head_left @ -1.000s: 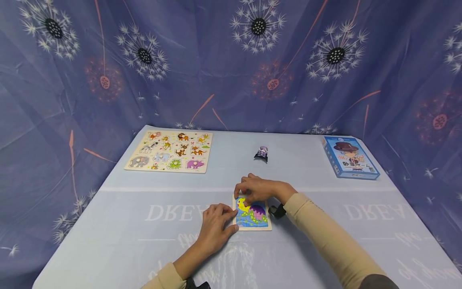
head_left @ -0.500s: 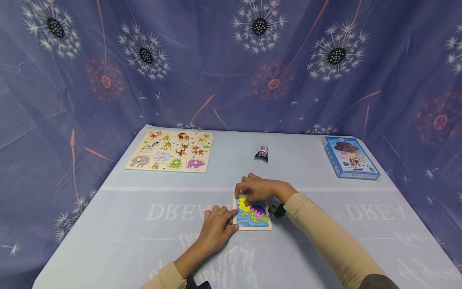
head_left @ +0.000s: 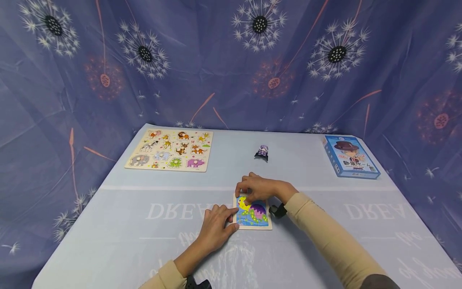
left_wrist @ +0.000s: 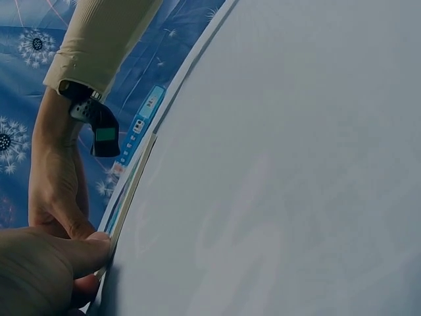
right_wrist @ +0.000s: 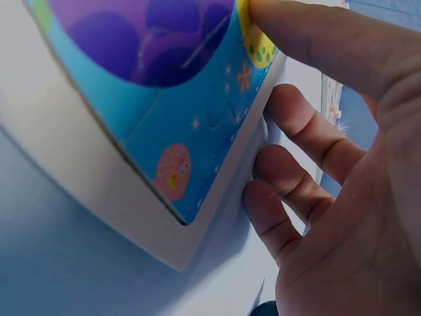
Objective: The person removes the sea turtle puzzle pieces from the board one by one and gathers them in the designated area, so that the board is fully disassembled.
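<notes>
A small square jigsaw puzzle (head_left: 257, 216) with a yellow and purple turtle picture lies flat in a pale wooden frame at the middle of the table. My left hand (head_left: 215, 228) rests beside it, index fingertip on the frame's left edge and thumb at the near left corner. From the far side my right hand (head_left: 262, 188) reaches over; its thumb (right_wrist: 322, 39) presses on the yellow part of the picture while the other fingers curl down along the frame's edge. The left wrist view shows the frame (left_wrist: 128, 191) edge-on beside the left thumb (left_wrist: 89, 253).
An animal peg puzzle board (head_left: 169, 150) lies at the back left. Behind the jigsaw stands a small purple figurine with a black base (head_left: 263, 152). At the back right is a blue box (head_left: 351, 156) with a cartoon figure. A patterned curtain (head_left: 231, 68) hangs behind the table.
Both hands keep nearly the same places on the puzzle. The left fingers have shifted very slightly; the small shift of the whole view comes from the head.
</notes>
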